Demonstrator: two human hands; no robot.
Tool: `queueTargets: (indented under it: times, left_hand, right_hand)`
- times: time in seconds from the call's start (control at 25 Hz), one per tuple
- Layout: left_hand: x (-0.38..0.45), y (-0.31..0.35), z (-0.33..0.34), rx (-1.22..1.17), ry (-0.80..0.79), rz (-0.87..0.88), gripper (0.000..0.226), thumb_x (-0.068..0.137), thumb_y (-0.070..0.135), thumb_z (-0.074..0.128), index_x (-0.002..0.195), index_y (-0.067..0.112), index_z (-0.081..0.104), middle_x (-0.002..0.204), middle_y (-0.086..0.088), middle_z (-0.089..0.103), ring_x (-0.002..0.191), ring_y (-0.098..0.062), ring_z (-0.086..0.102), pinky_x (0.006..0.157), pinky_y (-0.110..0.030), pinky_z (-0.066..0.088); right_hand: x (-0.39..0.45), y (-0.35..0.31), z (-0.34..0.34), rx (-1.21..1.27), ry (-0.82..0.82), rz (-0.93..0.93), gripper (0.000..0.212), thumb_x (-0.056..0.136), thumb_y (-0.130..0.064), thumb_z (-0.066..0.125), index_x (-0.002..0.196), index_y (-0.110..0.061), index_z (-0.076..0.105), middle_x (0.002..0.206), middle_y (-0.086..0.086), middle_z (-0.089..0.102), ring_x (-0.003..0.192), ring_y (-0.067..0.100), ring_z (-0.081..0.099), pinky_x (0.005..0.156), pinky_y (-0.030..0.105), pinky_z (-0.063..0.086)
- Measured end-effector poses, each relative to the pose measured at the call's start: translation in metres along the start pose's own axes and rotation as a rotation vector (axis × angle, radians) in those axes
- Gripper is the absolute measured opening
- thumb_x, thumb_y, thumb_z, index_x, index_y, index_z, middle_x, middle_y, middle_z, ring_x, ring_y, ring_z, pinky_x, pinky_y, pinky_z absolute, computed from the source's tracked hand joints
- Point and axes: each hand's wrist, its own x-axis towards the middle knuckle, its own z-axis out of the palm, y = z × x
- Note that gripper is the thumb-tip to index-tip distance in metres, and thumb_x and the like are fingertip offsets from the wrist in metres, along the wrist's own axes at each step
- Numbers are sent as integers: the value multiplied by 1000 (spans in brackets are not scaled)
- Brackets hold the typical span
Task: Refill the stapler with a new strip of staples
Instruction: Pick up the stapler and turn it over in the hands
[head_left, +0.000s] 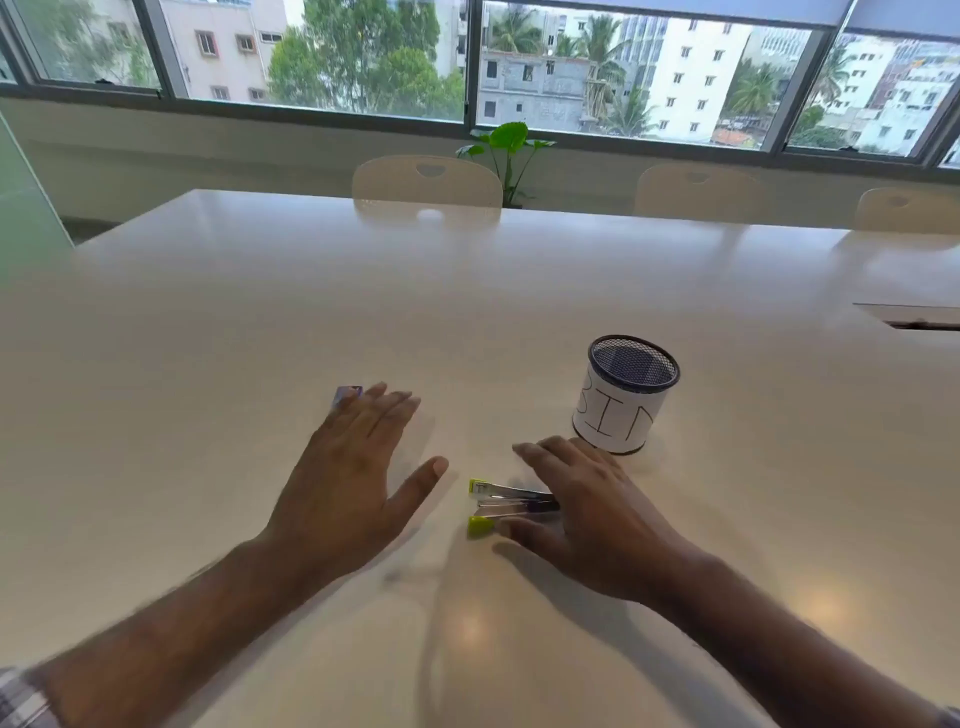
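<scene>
A small stapler (506, 505) with lime-green ends lies swung open on the white table (519, 291), its metal rails pointing left. My right hand (582, 514) hovers flat over its right end, fingers spread, covering part of it; I cannot tell whether it touches. My left hand (353, 478) is flat and open to the left of the stapler, holding nothing. Just beyond its fingertips a small purple box (347, 396), possibly of staples, peeks out, mostly hidden by the fingers.
A black mesh cup (626, 395) wrapped in white paper marked "BIN" stands behind my right hand. Chairs (426, 179) line the table's far side below the windows. A cable slot (919, 318) is cut into the table at the right.
</scene>
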Motion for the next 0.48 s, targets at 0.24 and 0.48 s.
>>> queueTargets:
  times: [0.24, 0.48]
  left_hand:
    - [-5, 10, 16, -191, -235, 65, 84, 70, 80, 47, 142, 37, 40, 146, 17, 43, 133, 3, 30, 111, -24, 25]
    - [-1, 10, 21, -367, -251, 36, 65, 74, 58, 71, 132, 35, 54, 123, 21, 55, 115, -1, 48, 97, -26, 43]
  right_hand:
    - [8, 8, 11, 99, -82, -14, 55, 85, -59, 57, 131, -29, 52, 119, -13, 52, 106, 7, 43, 95, 27, 39]
    - [15, -2, 15, 148, -39, -104, 27, 89, -45, 62, 112, -30, 63, 101, -15, 54, 90, 2, 44, 79, 15, 33]
